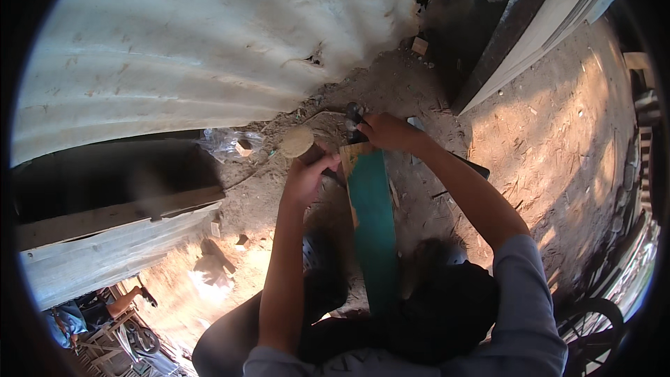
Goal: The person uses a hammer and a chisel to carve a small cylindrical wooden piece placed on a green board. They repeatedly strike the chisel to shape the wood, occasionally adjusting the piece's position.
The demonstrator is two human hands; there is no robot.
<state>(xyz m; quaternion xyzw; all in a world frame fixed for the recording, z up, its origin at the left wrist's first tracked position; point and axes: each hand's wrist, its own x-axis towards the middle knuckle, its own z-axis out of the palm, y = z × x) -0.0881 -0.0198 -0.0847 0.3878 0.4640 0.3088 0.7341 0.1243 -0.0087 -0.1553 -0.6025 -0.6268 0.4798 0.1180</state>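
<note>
One green board [373, 216] lies on the dirt ground [558, 139], its long axis running from the person's body away toward the corrugated sheet [174, 49]. At the board's far end, the left hand [305, 176] is closed around one wooden mallet [299, 142]. The right hand [386, 131] is closed around one dark tool [354, 120] set against that end.

A corrugated metal sheet [195, 42] leans over the dirt floor [558, 119] strewn with wood shavings; planks [105, 244] lie left, sunlight falls right
</note>
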